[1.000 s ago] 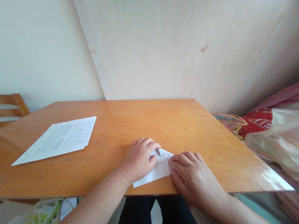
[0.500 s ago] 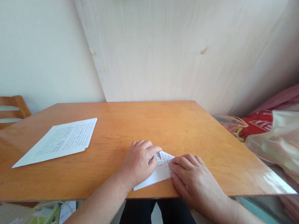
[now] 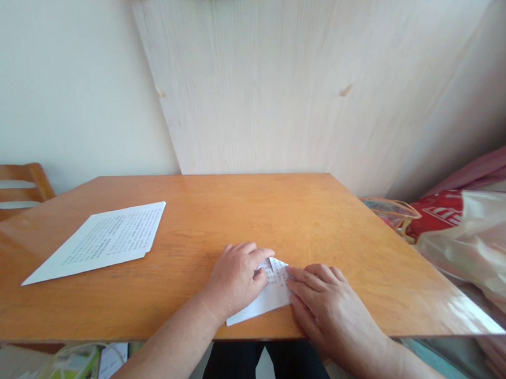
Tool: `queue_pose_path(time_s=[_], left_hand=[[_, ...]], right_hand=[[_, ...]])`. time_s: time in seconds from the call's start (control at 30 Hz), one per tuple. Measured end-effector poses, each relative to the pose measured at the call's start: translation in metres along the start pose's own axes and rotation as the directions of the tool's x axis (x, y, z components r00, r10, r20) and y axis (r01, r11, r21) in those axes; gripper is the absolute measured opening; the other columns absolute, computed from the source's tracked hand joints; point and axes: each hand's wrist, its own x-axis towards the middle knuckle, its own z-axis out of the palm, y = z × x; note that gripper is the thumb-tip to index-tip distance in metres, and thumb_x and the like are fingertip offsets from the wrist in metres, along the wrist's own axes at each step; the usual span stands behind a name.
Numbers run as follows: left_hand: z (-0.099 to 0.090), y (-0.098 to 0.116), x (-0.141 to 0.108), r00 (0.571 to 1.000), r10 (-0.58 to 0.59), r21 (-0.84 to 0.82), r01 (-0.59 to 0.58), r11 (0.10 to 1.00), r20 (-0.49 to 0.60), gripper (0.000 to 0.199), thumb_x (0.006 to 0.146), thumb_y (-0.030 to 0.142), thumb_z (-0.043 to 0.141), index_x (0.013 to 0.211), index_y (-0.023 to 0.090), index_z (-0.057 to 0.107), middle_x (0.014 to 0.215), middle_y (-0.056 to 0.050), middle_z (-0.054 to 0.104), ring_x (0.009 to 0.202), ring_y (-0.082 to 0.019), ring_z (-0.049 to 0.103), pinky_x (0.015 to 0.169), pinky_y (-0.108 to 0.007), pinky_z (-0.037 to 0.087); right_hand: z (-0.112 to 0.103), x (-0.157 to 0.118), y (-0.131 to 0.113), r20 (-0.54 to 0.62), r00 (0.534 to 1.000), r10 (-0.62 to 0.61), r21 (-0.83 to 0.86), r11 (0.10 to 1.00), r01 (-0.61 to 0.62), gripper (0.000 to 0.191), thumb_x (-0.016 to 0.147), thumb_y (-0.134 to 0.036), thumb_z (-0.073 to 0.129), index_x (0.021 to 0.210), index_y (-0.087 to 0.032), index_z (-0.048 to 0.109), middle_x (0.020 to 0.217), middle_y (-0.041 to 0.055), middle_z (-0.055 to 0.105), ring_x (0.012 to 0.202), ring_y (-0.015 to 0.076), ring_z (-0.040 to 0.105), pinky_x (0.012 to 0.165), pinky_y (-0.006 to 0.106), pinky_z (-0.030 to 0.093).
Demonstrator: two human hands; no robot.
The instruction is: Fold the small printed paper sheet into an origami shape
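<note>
A folded sheet of printed paper (image 3: 263,304) lies at the table's front edge, between my two hands. My left hand (image 3: 237,277) holds down its left side, thumb and index finger curled on the printed part. On the paper's right edge, my right hand (image 3: 325,300) presses with its fingers close together and the thumb tucked nearer to me. Parts of the paper are hidden under both hands. Printed characters show near its pointed top, while the lower part is plain white.
A stack of printed sheets (image 3: 104,240) lies on the left of the wooden table (image 3: 245,207). A wooden chair (image 3: 10,183) stands at the far left. Bags (image 3: 477,243) are heaped beyond the table's right side. Cables and papers sit below the front left edge.
The right fingers have shifted slightly along the paper's right edge, and its right corner is now more covered. The left hand stays in place. The camera view has tilted up a little.
</note>
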Motion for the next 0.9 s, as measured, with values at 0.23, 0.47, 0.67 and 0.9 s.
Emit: queue_pose_path(time_s=[0.23,0.47,0.67,0.9], left_hand=[[-0.0049,0.0012,-0.0041,0.992,0.110,0.123,-0.116,0.986,0.056,0.031,0.094,0.021,0.056,0.118,0.036,0.068,0.085,-0.001,0.061,0.083,-0.020,0.057,0.073,-0.034,0.035],[-0.0051,0.0008,-0.0064,0.986,0.131,0.165,-0.146,0.975,0.099,0.030,0.095,0.024,0.056,0.121,0.036,0.066,0.088,-0.001,0.066,0.083,-0.021,0.058,0.073,-0.034,0.034],[-0.0075,0.0023,-0.0064,0.985,0.126,0.183,-0.146,0.972,0.115,0.028,0.094,0.025,0.056,0.120,0.035,0.065,0.089,-0.001,0.067,0.083,-0.022,0.059,0.074,-0.035,0.034],[-0.0068,0.0025,-0.0067,0.986,0.120,0.175,-0.139,0.975,0.114,0.023,0.095,0.026,0.056,0.114,0.034,0.066,0.090,0.000,0.067,0.082,-0.021,0.059,0.073,-0.035,0.034]], right_hand=[[0.0015,0.0012,0.0003,-0.002,1.000,0.004,0.005,1.000,-0.004,0.020,0.095,-0.018,0.054,0.107,-0.022,0.070,0.119,0.0063,0.070,0.101,0.0265,0.057,0.090,0.045,0.042],[0.0035,0.0010,0.0006,-0.009,1.000,0.013,0.012,1.000,-0.013,0.020,0.095,-0.018,0.054,0.105,-0.023,0.070,0.117,0.0048,0.071,0.100,0.0262,0.057,0.089,0.044,0.042],[0.0027,0.0013,0.0006,0.001,1.000,0.012,0.009,1.000,-0.012,0.019,0.095,-0.019,0.054,0.104,-0.025,0.070,0.117,0.0040,0.071,0.099,0.0258,0.058,0.089,0.044,0.041],[0.0034,0.0008,0.0006,0.017,1.000,0.026,0.008,1.000,-0.026,0.022,0.096,-0.019,0.052,0.109,-0.025,0.069,0.118,0.0038,0.070,0.100,0.0258,0.057,0.090,0.044,0.041]])
